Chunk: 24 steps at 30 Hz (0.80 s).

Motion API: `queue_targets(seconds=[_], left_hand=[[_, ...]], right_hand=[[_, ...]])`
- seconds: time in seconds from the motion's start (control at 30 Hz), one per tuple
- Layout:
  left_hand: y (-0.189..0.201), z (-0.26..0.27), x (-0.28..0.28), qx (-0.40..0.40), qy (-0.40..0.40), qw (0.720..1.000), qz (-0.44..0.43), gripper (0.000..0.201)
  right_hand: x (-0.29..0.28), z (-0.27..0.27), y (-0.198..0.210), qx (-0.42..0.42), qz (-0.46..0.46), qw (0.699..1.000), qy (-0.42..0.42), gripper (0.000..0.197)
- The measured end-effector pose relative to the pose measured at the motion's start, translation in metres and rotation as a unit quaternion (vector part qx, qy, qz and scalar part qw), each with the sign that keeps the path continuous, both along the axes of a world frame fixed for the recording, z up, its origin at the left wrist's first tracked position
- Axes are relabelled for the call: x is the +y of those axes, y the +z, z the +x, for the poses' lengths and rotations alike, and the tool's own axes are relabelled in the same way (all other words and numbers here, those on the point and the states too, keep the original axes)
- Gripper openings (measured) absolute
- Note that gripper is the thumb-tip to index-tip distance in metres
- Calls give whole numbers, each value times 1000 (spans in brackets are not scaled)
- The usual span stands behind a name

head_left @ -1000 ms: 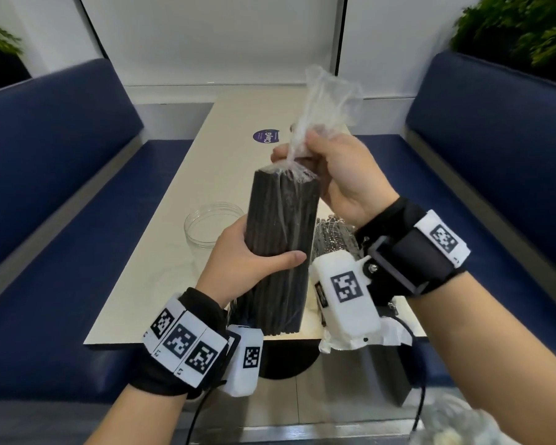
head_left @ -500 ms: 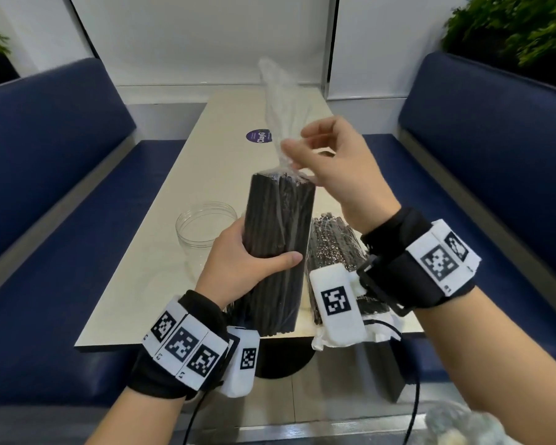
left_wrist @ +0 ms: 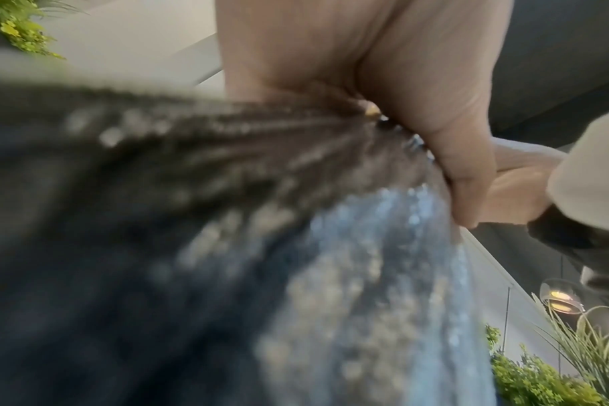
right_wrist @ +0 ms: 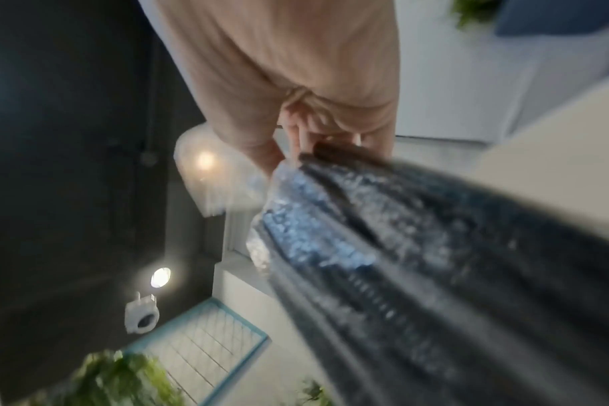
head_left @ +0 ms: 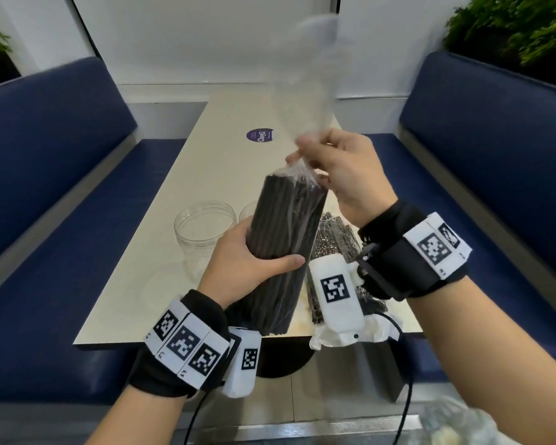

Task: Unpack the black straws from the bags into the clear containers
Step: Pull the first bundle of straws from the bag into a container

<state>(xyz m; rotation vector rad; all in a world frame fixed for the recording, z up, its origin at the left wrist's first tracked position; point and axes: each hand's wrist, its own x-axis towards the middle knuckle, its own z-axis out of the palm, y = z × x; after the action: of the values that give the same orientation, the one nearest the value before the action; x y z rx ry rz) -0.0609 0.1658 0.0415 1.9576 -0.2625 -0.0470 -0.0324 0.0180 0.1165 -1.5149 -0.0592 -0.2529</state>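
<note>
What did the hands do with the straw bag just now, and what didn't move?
The right hand let go of the bag's loose top, opened, then pinched the plastic again just above the straws; the bundle now leans a little to the right. The left hand kept gripping the bundle's middle. The clear jar and the second bag stayed on the table.

Containers (head_left: 205,234) left of straw bags (head_left: 331,252)

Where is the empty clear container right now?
Head view: the clear container stands on the table, left of the straw bundle gripped by the left hand.
</note>
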Motion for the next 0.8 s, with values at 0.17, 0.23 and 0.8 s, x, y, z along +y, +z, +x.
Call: queue_targets(seconds=[0.17, 0.23, 0.8], left_hand=[[2, 2, 0, 2, 10, 1000, -11, 49], [1, 2, -1, 2, 5, 1000, -1, 48], [1, 5, 2, 3, 10, 1000, -15, 43]], right_hand=[[3, -2, -5, 30, -32, 999, 20, 25], [3, -1, -9, -12, -32, 999, -3, 14], [-5, 9, -22, 76, 227, 970, 33, 23]])
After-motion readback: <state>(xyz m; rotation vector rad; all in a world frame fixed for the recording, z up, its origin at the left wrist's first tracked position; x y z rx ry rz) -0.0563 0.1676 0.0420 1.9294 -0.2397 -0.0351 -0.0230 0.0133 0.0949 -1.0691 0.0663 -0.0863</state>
